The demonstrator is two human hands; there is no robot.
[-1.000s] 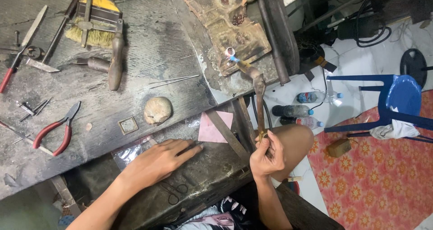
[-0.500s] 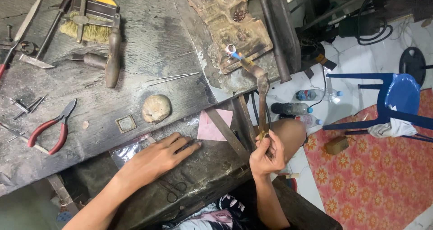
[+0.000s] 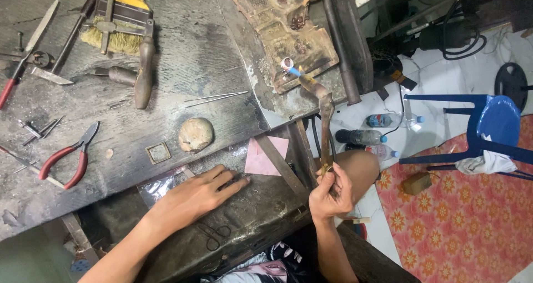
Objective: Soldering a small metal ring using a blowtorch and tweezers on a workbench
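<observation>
Scorched dark workbench (image 3: 183, 55): right hand (image 3: 331, 193) grips long brass torch (image 3: 324, 124), axis pointing up-away; left hand (image 3: 194, 193) flat, open, empty.

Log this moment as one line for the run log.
left hand: flat on dark workbench, by pink paper | right hand: gripping brass torch handle | red-handled pliers: lying untouched

I'm looking at what seems a metalworker's workshop: a scarred bench (image 3: 211, 61) strewn with red-handled pliers (image 3: 69, 158), files (image 3: 33, 36) and a brush (image 3: 119, 19).
</observation>
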